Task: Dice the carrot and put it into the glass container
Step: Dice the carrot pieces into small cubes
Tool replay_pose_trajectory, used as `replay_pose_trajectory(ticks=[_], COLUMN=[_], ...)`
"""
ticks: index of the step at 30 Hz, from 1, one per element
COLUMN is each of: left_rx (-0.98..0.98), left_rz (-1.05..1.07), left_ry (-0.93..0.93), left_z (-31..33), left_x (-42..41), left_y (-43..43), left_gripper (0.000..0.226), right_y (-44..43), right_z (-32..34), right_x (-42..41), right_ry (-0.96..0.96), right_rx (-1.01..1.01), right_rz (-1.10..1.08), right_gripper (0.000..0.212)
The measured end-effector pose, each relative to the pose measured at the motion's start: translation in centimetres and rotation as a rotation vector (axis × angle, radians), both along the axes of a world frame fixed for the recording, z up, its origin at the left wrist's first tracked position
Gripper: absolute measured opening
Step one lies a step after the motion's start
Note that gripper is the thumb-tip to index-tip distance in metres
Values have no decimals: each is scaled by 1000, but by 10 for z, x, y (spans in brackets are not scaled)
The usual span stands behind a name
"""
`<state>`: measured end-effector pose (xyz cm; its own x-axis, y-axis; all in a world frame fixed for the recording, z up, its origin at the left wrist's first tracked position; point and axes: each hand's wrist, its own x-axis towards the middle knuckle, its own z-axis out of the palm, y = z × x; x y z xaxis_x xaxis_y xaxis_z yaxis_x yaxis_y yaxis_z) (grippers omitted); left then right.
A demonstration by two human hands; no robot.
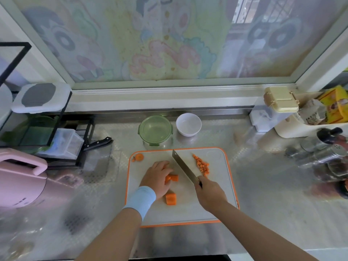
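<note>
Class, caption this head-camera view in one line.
Left hand holds a carrot piece while the right hand grips the knife over the cutting board.

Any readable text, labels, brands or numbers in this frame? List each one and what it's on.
No text here can be read.
yellow packet: printed wording and a picture, too blurred to read.
crumpled grey bag: dark lettering, too blurred to read.
pink appliance: small dark marks low on its body, too small to read.
</note>
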<state>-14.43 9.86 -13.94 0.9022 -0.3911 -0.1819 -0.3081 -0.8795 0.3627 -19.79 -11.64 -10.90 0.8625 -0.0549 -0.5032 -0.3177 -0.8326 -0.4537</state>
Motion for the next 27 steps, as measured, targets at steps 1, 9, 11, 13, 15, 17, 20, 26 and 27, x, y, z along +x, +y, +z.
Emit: replay_pose_trajectory(ticks=[1,9,11,13,15,17,20,26,27], left_rx=[7,121,113,65,10,-23,84,130,117], left_rz=[17,-48,-53,6,96,127,-79,-136,-113], left_ry=[-5,53,47,22,-25,-84,-35,-34,-44], left_z=[1,-3,-3,1,6,9,3,-8,-8], left_x=[1,5,4,1,-4,-15,-38,-47,-44], left_y=[-5,-31,-31,-27,-18,-7,1,10,13], left_gripper=[40,42,39,37,36,38,65,54,54], right_y=[-6,-53,-51,-44,-33,-21,-4,7,7], right_z=[0,-1,-1,1,4,6,5,2,2], right_x=[0,13,15,15,12,8,3,4,5], right_ry=[4,5,-3,-21,-35,-43,-52,-36,-38], right_rx=[1,-69,-87,-105,-84,-67,-45,-54,-61], right_rz=[-17,-164,-162,-132,-72,15,60,87,100], right_gripper=[22,21,20,17,13,13,17,21,21])
